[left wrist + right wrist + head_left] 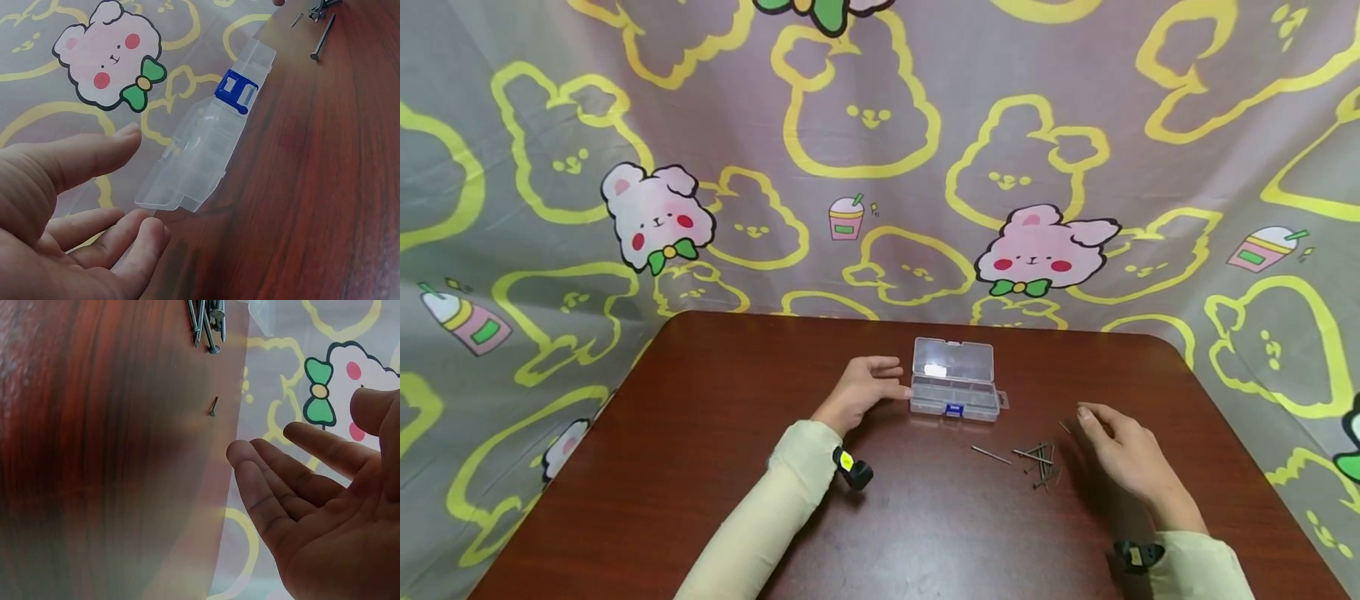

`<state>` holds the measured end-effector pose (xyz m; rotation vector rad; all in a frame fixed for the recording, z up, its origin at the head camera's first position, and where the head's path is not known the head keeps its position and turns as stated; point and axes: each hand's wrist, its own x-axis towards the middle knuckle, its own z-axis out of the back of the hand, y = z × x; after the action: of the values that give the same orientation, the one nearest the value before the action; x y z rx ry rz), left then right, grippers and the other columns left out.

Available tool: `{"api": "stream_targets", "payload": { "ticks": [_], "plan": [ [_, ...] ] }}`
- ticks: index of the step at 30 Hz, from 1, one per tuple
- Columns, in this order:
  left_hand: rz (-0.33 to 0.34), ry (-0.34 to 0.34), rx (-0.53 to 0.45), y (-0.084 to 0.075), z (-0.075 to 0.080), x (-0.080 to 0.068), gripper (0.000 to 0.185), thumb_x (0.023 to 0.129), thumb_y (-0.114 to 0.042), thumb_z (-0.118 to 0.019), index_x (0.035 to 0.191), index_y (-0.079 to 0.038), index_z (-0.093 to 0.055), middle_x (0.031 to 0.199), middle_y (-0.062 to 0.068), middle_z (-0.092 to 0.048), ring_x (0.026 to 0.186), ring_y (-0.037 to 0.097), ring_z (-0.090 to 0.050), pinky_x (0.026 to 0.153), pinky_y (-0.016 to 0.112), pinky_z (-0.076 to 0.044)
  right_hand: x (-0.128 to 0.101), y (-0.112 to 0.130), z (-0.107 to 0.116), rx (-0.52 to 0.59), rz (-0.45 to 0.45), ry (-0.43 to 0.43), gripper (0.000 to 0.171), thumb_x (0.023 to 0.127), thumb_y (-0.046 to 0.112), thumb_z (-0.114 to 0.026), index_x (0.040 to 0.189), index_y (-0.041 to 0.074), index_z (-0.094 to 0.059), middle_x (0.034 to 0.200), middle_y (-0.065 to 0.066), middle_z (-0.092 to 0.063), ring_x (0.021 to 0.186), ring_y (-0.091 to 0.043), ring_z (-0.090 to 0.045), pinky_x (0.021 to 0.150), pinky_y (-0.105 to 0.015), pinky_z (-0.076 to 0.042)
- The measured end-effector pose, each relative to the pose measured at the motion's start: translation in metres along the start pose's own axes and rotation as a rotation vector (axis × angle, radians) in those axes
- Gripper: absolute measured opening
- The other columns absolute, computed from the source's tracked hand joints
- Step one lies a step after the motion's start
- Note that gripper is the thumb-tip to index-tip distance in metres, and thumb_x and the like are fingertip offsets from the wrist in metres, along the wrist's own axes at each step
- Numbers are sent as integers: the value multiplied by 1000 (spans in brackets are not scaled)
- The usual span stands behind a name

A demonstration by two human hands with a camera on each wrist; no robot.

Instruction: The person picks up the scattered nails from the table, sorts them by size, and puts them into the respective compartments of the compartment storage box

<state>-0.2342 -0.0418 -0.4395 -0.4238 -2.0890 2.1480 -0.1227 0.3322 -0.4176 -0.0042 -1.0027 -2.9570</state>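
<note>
Hands [862,390] [1126,454] relaxed near box [953,392], nail [214,406]

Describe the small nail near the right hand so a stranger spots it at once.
On the brown table, find the open clear box, then the nail pile to its lower right. Beyond that pile, beside the right hand, lies the small nail, alone and shorter than the long nail left of the pile.

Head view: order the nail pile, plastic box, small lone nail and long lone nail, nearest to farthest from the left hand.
1. Plastic box: beside the left hand.
2. Long nail: in front of the box.
3. Nail pile: right of the long nail.
4. Small nail: beside the right hand.
</note>
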Motion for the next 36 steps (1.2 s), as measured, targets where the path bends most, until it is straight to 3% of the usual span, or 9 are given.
{"api": "stream_targets", "payload": {
  "ticks": [13,25,36],
  "plan": [
    [18,-18,-30,0,-12,9,68,73,16,-80,136,11,-55,133,26,-60,124,39,-55,89,33,-54,-1,-5,0,-8,-4,-7,64,109,47,-33,145,-5,-47,143,-31,-49,130,-54,-42,95,-68,-39],
    [25,-30,-38,1,-21,11,67,71,20,-78,135,10,-57,131,25,-61,121,37,-57,87,32,-55,0,-10,-6,-24,15,-9,48,108,32,-47,140,-4,-53,138,-33,-52,126,-54,-46,92,-68,-42],
    [40,-54,-13,7,-24,11,66,68,22,-79,130,10,-61,125,23,-64,112,33,-61,84,31,-56,0,-13,-8,-30,27,-17,49,107,32,-50,139,-5,-54,135,-32,-54,122,-53,-50,87,-65,-45]
  ]
}}
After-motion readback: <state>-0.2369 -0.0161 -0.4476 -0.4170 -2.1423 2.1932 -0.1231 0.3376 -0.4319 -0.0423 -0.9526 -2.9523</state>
